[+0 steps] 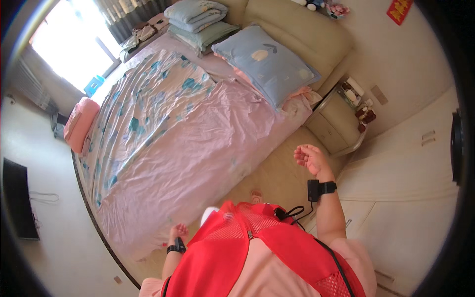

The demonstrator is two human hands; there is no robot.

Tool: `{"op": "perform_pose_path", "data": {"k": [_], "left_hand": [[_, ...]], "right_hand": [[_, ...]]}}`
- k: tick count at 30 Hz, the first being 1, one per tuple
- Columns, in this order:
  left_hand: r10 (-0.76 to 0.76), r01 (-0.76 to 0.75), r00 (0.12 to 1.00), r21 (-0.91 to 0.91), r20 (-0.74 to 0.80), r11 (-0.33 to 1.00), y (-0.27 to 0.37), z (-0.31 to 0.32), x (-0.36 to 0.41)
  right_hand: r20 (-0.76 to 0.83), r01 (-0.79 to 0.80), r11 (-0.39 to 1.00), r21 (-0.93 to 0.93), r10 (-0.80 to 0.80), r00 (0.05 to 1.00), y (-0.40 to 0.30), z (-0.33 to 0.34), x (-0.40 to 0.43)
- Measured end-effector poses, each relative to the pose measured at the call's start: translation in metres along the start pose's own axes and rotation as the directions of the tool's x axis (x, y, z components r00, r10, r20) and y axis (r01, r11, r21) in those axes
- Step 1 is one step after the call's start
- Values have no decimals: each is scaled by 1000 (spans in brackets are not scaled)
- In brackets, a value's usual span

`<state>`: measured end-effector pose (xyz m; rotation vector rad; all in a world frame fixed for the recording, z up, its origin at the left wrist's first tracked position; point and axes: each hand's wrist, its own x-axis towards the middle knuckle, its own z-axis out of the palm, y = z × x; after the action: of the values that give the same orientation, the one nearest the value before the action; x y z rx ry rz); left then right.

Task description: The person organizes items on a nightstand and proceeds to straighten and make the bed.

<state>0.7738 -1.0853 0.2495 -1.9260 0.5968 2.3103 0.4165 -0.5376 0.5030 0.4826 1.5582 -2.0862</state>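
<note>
My right hand [310, 157] is raised over the floor between the bed and the bedside cabinet, its fingers loosely bent and nothing in them. Low at my other side, my left hand [179, 231] hangs near the bed's edge, with no object in its loosely bent fingers. Before me lies a bed with a pink sheet [178, 178], which is wrinkled. A white cover with teal flowers [148, 96] spreads over its far side. A blue pillow [265, 63] rests near the headboard, on top of peach-coloured bedding [245, 77].
A bedside cabinet [326, 130] with small items on top stands right of the bed. White wardrobe doors [400, 185] line my right. Folded quilts [195, 15] sit on a green pillow [207, 35]. A folded pink bundle [81, 122] is at the bed's foot; a television [20, 200] hangs left.
</note>
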Motion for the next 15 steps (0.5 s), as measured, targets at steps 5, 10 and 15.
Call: {"op": "perform_pose_path", "data": {"k": [5, 10, 15], "left_hand": [[-43, 41, 998, -32, -49, 999, -42, 44, -37], [7, -9, 999, -68, -31, 998, -28, 51, -5], [-34, 40, 991, -47, 128, 998, 1, 70, 37]], "right_hand": [[19, 49, 993, -109, -48, 999, -41, -6, 59], [59, 18, 989, -147, -9, 998, -59, 4, 106], [25, -6, 984, -178, 11, 1000, -75, 4, 138]]}}
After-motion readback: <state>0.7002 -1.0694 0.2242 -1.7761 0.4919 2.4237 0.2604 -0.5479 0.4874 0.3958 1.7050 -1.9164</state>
